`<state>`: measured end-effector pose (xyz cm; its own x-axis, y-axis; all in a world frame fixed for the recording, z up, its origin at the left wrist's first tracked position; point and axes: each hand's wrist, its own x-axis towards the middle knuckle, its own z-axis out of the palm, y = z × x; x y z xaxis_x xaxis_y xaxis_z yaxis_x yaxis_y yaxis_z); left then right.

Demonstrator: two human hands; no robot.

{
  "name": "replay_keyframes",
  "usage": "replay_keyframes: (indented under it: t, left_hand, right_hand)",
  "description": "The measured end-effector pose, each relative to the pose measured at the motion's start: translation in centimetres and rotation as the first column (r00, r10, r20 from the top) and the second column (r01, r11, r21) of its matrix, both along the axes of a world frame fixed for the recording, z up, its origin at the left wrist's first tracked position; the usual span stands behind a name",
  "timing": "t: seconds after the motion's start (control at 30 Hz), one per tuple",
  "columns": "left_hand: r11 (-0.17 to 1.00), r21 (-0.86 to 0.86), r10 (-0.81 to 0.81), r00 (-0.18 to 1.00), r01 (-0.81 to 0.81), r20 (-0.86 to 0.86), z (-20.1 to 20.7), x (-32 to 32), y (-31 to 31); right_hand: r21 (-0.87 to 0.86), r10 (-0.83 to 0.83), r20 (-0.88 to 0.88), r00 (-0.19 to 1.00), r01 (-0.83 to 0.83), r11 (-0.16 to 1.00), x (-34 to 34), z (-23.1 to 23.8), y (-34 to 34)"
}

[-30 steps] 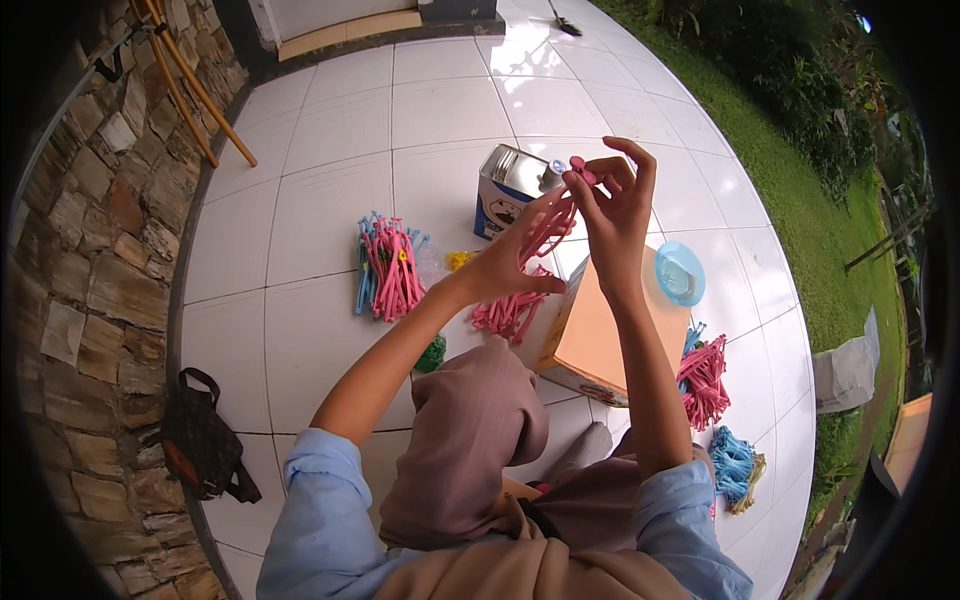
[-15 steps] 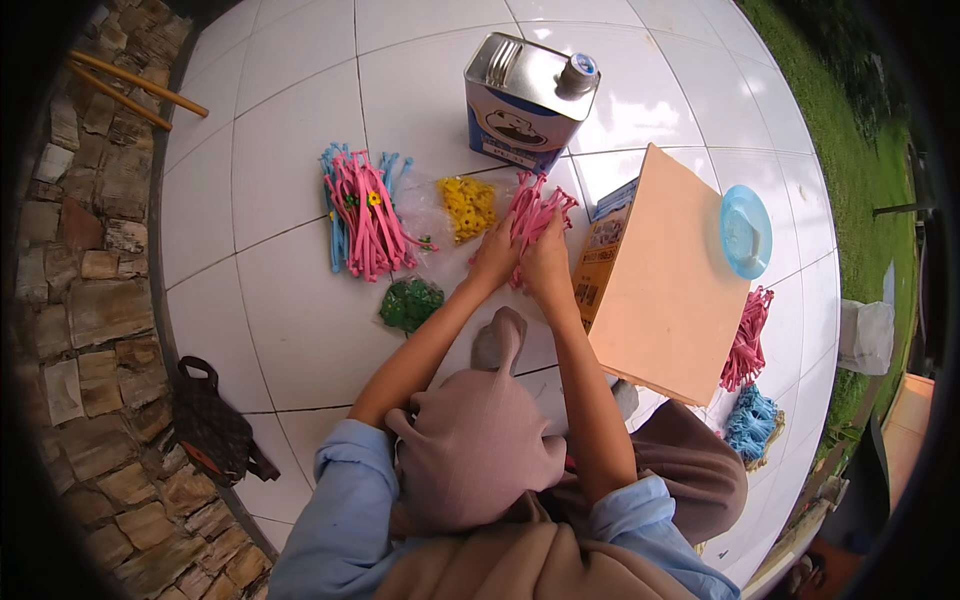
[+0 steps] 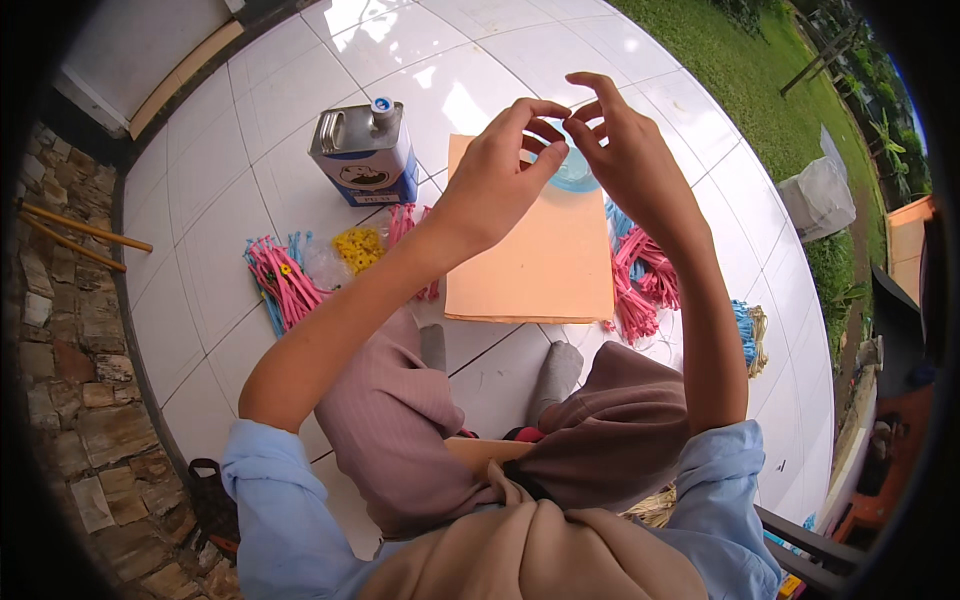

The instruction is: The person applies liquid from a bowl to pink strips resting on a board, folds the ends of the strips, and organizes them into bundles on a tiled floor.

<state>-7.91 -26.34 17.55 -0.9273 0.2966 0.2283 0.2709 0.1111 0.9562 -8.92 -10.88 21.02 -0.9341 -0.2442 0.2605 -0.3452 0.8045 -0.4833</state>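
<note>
Hanging above the far end of the peach-coloured panel (image 3: 530,262), the left hand (image 3: 497,172) and right hand (image 3: 637,155) meet almost tip to tip. Left hand: fingers curled, thumb and forefinger bent toward each other with a small gap showing. Right hand: thumb drawn in close to the left fingertips, one finger raised and loosely arched. Whether anything very small or thin is pinched at the meeting point cannot be told.

The blue dish (image 3: 574,180), the nearest item, lies beyond the panel's middle, toward its far right, partly hidden by the hands; its contents cannot be made out.

Risks noted. A drop of either wrist could knock the dish, which appears light, and spill whatever it may contain over the panel. Anything slipping from the fingertips would probably fall on or beside it. To the left, the left forearm passes over the pink strands (image 3: 402,222) near the yellow pieces (image 3: 358,248); a low sweep could scatter both. Farther left, the metal can (image 3: 368,160) stands upright and capped; a wide elbow swing might tip it. On the right, the pink bundle (image 3: 645,290) sits close to the panel and could snag under the right forearm.
</note>
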Motion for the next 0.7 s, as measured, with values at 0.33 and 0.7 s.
replay_keyframes:
  t: [0.33,0.7]
  left_hand:
    - [0.826,-0.563,-0.236,0.917,0.015,-0.322,-15.5,0.9,18.0]
    - [0.239,-0.954,-0.45,0.851,-0.178,-0.272,-23.0,1.0,23.5]
  right_hand:
    - [-0.373,-0.433,0.391,0.812,0.57,0.732,6.8,-26.9,23.6]
    - [-0.216,-0.447,-0.087,0.89,0.422,0.881,5.6,-38.4,18.2]
